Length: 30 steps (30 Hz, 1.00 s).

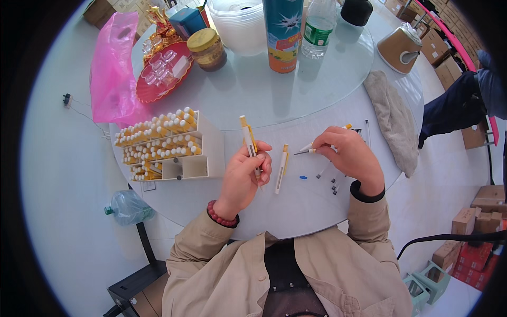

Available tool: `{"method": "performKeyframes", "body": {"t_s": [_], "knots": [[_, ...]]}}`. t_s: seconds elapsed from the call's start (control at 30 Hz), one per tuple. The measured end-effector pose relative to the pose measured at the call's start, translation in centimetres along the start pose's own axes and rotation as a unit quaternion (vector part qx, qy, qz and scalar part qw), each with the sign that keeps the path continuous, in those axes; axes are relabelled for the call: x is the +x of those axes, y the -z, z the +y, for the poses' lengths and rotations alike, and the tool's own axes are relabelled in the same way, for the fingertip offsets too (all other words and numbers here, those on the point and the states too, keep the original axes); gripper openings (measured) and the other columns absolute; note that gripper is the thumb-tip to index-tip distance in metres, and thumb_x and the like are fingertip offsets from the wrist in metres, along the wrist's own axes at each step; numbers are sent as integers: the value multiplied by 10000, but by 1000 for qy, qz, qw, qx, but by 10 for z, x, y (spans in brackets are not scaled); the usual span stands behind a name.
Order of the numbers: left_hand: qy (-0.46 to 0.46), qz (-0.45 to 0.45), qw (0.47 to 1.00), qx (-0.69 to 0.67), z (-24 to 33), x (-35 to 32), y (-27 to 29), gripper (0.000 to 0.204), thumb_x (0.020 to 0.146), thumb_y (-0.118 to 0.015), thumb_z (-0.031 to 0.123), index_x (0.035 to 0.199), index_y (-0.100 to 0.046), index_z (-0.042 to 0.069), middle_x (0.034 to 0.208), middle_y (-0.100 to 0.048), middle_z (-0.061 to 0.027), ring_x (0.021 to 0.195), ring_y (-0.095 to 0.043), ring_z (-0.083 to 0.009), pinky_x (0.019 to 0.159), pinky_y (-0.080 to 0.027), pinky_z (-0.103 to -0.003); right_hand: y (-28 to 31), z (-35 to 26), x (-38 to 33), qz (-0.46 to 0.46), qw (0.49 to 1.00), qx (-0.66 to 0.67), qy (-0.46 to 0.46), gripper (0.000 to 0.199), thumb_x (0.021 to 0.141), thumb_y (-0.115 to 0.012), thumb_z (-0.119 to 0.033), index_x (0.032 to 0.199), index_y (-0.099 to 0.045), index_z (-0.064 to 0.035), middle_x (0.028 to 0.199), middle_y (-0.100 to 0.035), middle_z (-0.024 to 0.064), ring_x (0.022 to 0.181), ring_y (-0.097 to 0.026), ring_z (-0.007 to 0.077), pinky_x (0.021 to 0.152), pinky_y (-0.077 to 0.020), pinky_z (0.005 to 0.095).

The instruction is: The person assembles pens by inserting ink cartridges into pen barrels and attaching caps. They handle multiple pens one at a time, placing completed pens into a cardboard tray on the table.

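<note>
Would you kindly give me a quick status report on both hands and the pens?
Left hand holding yellow-and-white pen. Right hand pinching thin dark-tipped piece. Second pen and small blue piece lying between them.

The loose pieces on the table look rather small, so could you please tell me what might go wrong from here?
The small blue piece and the black bits lie loose near the right hand, so a brush of its wrist could scatter them. The yellow-and-white pen lying beside the left hand might roll if bumped.
</note>
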<state>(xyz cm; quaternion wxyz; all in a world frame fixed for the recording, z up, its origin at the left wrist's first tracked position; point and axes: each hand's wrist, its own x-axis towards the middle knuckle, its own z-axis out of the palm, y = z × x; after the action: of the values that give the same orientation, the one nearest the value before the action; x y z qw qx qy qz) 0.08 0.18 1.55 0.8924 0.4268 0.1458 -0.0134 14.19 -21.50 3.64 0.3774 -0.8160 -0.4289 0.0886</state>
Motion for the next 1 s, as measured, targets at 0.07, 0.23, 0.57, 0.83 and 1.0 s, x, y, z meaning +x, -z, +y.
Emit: {"method": "performKeyframes", "body": {"t_s": [0.07,0.23,0.57,0.83,1.0], "knots": [[0,0,1000,8,0,0,-1,151,1019,-445,131,1118,-520,43,725,-489,-13,584,-441,-95,527,-345,-250,-1,2,-1,-14,1000,-15,11,62,806,-689,-4,864,-690,-27,844,-667,85,770,-638,256,671,-506,342],[3,7,998,66,-1,1,-3,154,1041,-483,189,1080,-529,47,635,-460,13,530,-412,-78,502,-333,-240,-5,6,-1,-14,997,-73,11,59,776,-716,-38,833,-699,-40,835,-664,87,835,-626,280,721,-513,377],[16,-1,992,126,-3,-1,-4,172,1032,-531,214,1001,-564,49,632,-483,17,515,-404,-51,461,-306,-213,-11,4,0,-35,992,-120,-9,138,739,-757,-70,863,-695,-65,839,-636,66,860,-603,269,754,-510,378],[37,4,984,176,-2,-2,-8,151,987,-614,189,994,-614,38,699,-566,18,542,-458,-26,463,-339,-189,-19,5,1,-40,990,-134,24,144,732,-762,-82,851,-683,-65,819,-625,77,841,-603,272,748,-512,382],[5,-21,970,240,-6,-3,-6,132,963,-649,160,991,-643,32,689,-544,24,586,-489,-26,468,-352,-191,-19,4,2,-27,991,-128,18,78,764,-656,-30,837,-673,-53,806,-623,87,831,-601,285,748,-512,393]]}}
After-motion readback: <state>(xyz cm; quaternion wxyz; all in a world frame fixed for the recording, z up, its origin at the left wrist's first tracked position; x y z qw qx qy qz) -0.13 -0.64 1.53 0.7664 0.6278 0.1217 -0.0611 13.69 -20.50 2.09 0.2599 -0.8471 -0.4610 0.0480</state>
